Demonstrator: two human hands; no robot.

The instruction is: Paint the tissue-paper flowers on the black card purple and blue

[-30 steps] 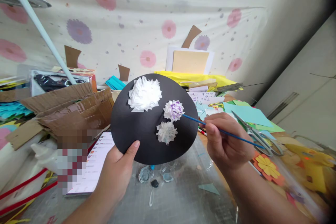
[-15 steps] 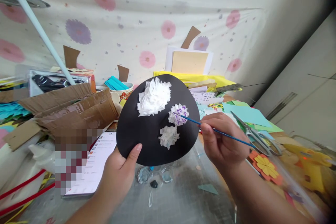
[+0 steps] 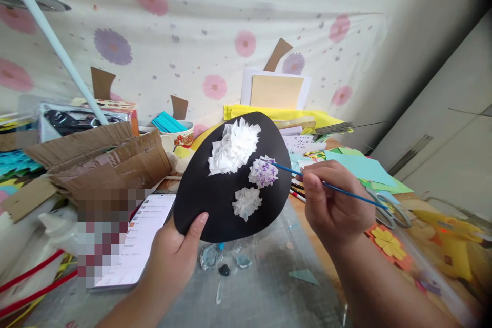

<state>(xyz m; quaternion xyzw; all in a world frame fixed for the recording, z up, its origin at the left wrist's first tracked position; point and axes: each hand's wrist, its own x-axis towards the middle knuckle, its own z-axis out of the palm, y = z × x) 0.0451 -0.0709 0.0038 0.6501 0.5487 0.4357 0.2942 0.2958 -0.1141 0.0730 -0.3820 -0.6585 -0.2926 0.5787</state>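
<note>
My left hand [image 3: 179, 246] grips a round black card [image 3: 215, 205] by its lower left edge, thumb on the front, holding it tilted above the table. Three crumpled paper flowers sit on the card: a big white flower [image 3: 235, 146] at the top, a white flower with purple marks [image 3: 263, 171] at the right, and a small white flower [image 3: 247, 203] below. In a pinch, my right hand [image 3: 336, 200] holds a thin blue paintbrush [image 3: 288, 168]. Its tip is at the upper edge of the purple-marked flower; whether it touches, I cannot tell.
Small paint cups [image 3: 210, 256] stand on the grey mat [image 3: 265, 292] under the card. A phone [image 3: 144, 241] lies at left beside folded cardboard [image 3: 111, 164]. To the right are scissors [image 3: 388, 210], an orange-yellow paper flower [image 3: 389, 244] and a yellow glue gun [image 3: 448, 241].
The black card has turned and tilted, so its outline looks narrower and the big flower sits further right. My right hand has shifted slightly right with the brush.
</note>
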